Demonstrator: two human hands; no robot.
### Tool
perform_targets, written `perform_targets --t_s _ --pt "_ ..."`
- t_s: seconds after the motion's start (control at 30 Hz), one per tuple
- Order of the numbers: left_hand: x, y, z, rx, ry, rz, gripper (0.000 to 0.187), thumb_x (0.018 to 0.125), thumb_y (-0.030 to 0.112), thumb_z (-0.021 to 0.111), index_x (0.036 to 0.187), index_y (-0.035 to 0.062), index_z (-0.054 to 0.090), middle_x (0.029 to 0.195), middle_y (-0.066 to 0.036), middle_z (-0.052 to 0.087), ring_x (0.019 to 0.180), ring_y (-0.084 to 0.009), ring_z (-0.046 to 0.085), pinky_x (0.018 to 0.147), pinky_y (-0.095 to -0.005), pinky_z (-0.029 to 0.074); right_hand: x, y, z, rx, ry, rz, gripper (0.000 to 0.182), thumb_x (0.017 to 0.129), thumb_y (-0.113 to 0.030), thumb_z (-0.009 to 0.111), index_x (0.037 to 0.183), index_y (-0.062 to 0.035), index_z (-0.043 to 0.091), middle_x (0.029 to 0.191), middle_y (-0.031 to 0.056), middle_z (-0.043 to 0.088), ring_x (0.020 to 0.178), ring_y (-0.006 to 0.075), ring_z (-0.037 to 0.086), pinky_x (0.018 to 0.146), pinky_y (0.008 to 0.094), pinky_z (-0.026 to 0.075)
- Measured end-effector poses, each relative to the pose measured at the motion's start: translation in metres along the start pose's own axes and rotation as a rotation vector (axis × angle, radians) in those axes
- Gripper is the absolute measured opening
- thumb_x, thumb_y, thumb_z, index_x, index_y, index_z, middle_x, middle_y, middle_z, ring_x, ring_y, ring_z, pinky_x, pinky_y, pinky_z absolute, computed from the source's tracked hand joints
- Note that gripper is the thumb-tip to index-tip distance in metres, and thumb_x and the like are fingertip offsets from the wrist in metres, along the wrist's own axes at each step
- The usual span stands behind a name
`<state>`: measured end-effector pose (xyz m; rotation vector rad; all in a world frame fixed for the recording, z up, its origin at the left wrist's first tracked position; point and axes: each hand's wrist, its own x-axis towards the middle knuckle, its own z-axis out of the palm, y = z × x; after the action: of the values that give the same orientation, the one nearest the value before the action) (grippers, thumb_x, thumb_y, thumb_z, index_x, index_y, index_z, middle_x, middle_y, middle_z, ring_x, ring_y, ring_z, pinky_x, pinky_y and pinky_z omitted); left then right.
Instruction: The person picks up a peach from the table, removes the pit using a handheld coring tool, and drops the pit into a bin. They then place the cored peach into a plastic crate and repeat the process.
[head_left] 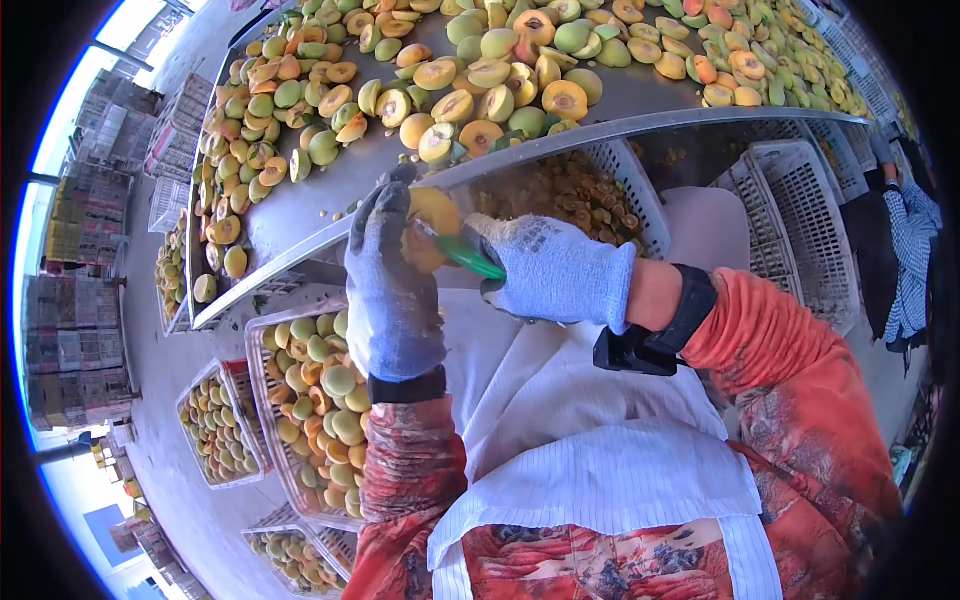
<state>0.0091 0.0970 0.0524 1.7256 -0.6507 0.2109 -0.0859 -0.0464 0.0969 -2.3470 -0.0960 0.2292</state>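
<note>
My left hand [395, 275], in a grey-blue work glove, is closed around a yellow fruit half [434, 212] just in front of the table edge. To its right, my right hand [545, 265], in a similar glove, grips a tool with a green handle [470, 257]. The tool's tip meets the fruit near my left palm; its exact shape is partly hidden. Beyond both hands, many halved and whole green-yellow fruits [565, 100] lie on a metal table [330, 205].
A crate of fruit [265, 400] stands at the lower left, beside a smaller one [190, 425]. Under the table a crate [640, 200] holds brown pieces. Empty white crates [800, 215] stand to the right. Another person's checked sleeve [908, 260] shows at the far right.
</note>
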Motion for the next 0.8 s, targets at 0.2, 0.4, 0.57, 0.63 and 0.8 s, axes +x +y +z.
perform_targets --t_s 0.2,0.4,0.57,0.63,0.8 --pt "0.017 0.024 -0.016 -0.581 -0.306 -0.712 0.033 0.080 0.019 0.054 0.104 -0.0038 0.060 0.089 -0.013 0.063 0.077 -0.0213 0.062 0.066 -0.0314 0.052 -0.012 -0.006 -0.003 0.138 -0.125 0.015 0.035 0.070 -0.014 0.056 0.100 0.0028 0.047 0.082 0.0249 0.060 0.080 0.0389 0.060 0.072 0.0443 0.047" --pt "0.044 0.026 0.004 -0.139 -0.406 -0.580 0.030 0.079 0.018 0.057 0.100 -0.0029 0.063 0.087 -0.011 0.065 0.078 -0.0158 0.062 0.070 -0.0274 0.050 -0.007 0.005 -0.001 0.314 -0.097 0.090 0.039 0.070 -0.014 0.063 0.099 0.0019 0.044 0.073 0.0191 0.056 0.062 0.0293 0.059 0.060 0.0389 0.046" --pt "0.047 0.013 0.011 -0.248 -0.673 -0.341 0.032 0.075 0.016 0.060 0.099 -0.0049 0.063 0.094 -0.009 0.065 0.082 -0.0168 0.061 0.075 -0.0292 0.049 -0.011 0.009 -0.017 0.676 -0.224 0.245 0.029 0.073 -0.010 0.062 0.094 0.0004 0.044 0.058 0.0094 0.051 0.043 0.0170 0.051 0.037 0.0313 0.042" --pt "0.053 0.007 0.017 -0.009 -0.685 -0.048 0.032 0.076 0.017 0.060 0.099 -0.0043 0.063 0.094 -0.009 0.065 0.084 -0.0169 0.061 0.076 -0.0293 0.049 -0.010 0.019 -0.017 0.910 -0.282 0.256 0.035 0.076 -0.015 0.064 0.103 -0.0013 0.047 0.064 0.0051 0.049 0.043 0.0134 0.050 0.035 0.0261 0.041" --pt "0.071 0.013 0.047 -0.321 -0.257 -0.448 0.028 0.081 0.021 0.057 0.099 0.0011 0.065 0.093 -0.010 0.065 0.088 -0.0194 0.061 0.073 -0.0320 0.051 -0.022 0.028 -0.008 1.252 -0.425 0.258 0.037 0.077 -0.017 0.066 0.105 -0.0016 0.049 0.065 0.0045 0.050 0.040 0.0093 0.045 0.033 0.0233 0.035"
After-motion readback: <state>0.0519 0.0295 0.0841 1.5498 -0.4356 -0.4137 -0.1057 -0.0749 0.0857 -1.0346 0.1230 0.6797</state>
